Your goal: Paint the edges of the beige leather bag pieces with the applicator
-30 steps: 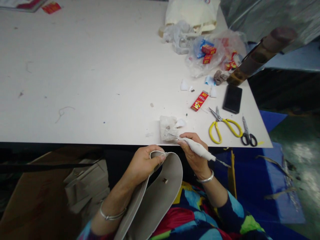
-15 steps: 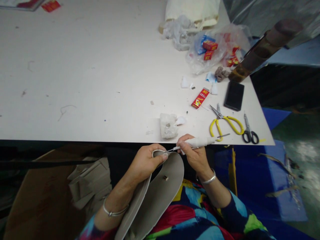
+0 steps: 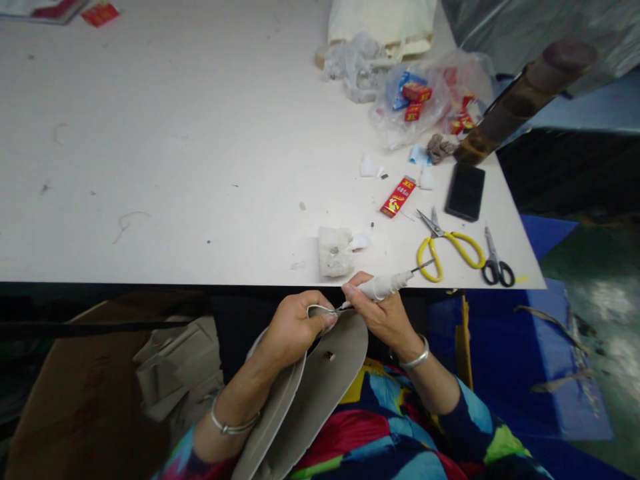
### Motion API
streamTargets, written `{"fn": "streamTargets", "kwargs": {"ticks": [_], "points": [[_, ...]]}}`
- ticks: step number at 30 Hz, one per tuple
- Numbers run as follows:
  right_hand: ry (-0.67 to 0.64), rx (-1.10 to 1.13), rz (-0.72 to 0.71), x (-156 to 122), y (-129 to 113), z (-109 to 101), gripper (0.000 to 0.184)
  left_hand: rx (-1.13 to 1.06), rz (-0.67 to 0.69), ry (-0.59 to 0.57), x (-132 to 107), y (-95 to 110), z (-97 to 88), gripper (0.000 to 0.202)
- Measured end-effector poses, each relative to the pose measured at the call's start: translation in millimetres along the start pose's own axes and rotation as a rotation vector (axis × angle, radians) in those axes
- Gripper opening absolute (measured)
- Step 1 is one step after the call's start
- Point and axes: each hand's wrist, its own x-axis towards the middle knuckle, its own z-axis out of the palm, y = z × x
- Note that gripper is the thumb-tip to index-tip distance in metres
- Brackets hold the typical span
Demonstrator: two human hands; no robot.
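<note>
My left hand (image 3: 295, 327) is closed on the edge of a beige leather-like bag piece (image 3: 333, 393), thumb on top. The piece hangs down over my lap, with a small metal fitting on its surface. In my right hand (image 3: 385, 317) is an awl (image 3: 385, 287) with a white-wrapped handle, the fingers wrapped round it. Its thin tip meets the edge beside my left thumb; whether it goes through cannot be seen. A metal rod sticks out of the handle's other end. Above my hands, a whitish block (image 3: 334, 252) with a hole lies at the table edge.
Right on the white table (image 3: 150, 133) lie yellow-handled scissors (image 3: 453, 243), black-handled snips (image 3: 497, 270), a phone (image 3: 465, 191) and a red box (image 3: 398, 197). Farther back are plastic bags (image 3: 410, 107) and a dark upright post (image 3: 525, 100). A cardboard box (image 3: 85, 387) stands below left.
My right hand and the awl have shifted slightly left, the tip now closer to my left thumb. The awl's rear end tilts up a little more. My left hand keeps its grip.
</note>
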Motion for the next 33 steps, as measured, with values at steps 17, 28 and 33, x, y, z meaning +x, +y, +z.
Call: {"fn": "streamTargets", "kwargs": {"ticks": [17,28,33], "points": [[0.367,0.123,-0.011,-15,17,4,0.027,-0.104,-0.072,0.121,2,2,-11.6,0.022],[0.331,-0.001,0.001,1,14,-1,0.024,-0.337,-0.139,0.117,6,5,-28.6,0.031],[0.318,-0.052,-0.092,3,15,0,0.019,-0.366,-0.156,0.093,8,3,-29.9,0.036]]}}
